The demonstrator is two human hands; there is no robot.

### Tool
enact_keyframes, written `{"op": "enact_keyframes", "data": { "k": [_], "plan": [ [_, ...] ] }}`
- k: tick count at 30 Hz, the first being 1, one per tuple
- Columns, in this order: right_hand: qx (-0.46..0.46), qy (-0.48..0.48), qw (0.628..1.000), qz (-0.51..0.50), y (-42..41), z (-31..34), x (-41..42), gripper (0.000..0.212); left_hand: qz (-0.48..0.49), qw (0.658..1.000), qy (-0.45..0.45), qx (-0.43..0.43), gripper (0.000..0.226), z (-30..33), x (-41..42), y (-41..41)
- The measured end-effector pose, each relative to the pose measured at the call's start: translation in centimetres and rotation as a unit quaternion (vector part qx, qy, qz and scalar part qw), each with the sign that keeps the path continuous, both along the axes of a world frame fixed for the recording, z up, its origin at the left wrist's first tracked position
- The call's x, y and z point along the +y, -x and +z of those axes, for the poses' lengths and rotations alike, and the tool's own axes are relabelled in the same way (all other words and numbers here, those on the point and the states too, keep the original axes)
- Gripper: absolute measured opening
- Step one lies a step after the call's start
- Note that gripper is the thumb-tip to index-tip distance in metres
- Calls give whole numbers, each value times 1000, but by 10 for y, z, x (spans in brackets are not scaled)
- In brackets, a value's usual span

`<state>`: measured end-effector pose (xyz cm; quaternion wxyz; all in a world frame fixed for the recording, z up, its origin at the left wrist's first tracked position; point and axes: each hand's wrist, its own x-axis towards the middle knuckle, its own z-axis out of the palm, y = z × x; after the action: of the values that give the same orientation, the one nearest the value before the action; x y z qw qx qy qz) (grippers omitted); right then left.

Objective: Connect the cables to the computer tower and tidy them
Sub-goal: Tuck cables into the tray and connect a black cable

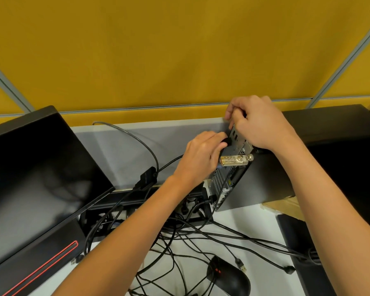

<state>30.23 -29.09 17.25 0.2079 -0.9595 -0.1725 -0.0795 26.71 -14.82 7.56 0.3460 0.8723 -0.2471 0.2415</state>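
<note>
L hand point(203, 154) pinches black plug point(228, 142) w/ port just at its 3 o'clock on tower point(265, 178) rear, R hand point(259, 122) gripping panel's top edge.

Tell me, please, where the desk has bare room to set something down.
Bare patch: the desk behind the cable tray, between monitor and computer tower, crossed by one grey cable. Crowded: tangled cables around the mouse.

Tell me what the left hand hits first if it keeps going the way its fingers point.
The tower's rear panel. The left hand pinches a black plug right at that panel; whether it already touches is unclear.
</note>
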Motion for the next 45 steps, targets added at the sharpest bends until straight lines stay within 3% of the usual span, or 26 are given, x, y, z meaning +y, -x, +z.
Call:
{"op": "enact_keyframes", "data": {
  "k": [6, 9, 12, 16, 18, 21, 24, 26, 28, 30, 33, 35, 37, 39, 41, 43, 45],
  "plan": [
    [7, -6, 1000, 5, -4, 0, -2, 30, -4, 999, -31, 42, 21, 10, 4, 1],
    [10, -12, 1000, 16, 0, 5, -4, 32, -15, 993, -54, 104, 35, 20, 16, 11],
    [22, -32, 999, 25, 5, 8, -5, 32, 39, 987, -103, 117, 46, 15, 50, 46],
    [16, -41, 999, 16, 11, 8, -5, 33, 94, 983, -89, 134, 26, -8, 123, 121],
    [14, -37, 999, 6, 14, 8, -3, 33, 155, 959, -108, 214, 16, -26, 161, 156],
    [-13, -52, 999, -11, 18, 11, 0, 33, 199, 888, -145, 388, 12, -49, 198, 194],
    [-130, -119, 984, -34, 48, 9, 21, 29, 237, 841, -227, 430, 26, -59, 201, 207],
    [-204, -114, 972, -8, 90, -5, 49, 23, 269, 822, -212, 455, 39, -59, 190, 204],
    [-141, -98, 979, 107, 130, -35, 77, 18, 286, 802, -214, 479, 52, -57, 174, 197],
    [45, -32, 972, 227, 155, -74, 96, 21, 312, 786, -234, 479, 63, -54, 164, 190],
    [263, 156, 903, 303, 173, -141, 103, 33, 341, 773, -282, 454, 66, -53, 165, 185],
    [305, 189, 883, 303, 184, -173, 101, 30, 358, 777, -308, 416, 64, -54, 172, 186],
    [273, 129, 911, 280, 188, -186, 102, 13, 352, 801, -323, 361, 61, -59, 185, 188],
    [223, 65, 943, 239, 179, -186, 95, 18, 326, 853, -257, 315, 44, -63, 197, 190],
    [199, 16, 958, 208, 165, -180, 85, 22, 300, 903, -79, 297, 21, -62, 204, 191],
    [195, -7, 965, 176, 152, -180, 78, 24, 261, 917, 89, 289, 13, -57, 202, 188],
    [193, -34, 973, 122, 142, -183, 76, 27, 226, 916, 168, 286, 19, -51, 194, 182]
  ]
}}
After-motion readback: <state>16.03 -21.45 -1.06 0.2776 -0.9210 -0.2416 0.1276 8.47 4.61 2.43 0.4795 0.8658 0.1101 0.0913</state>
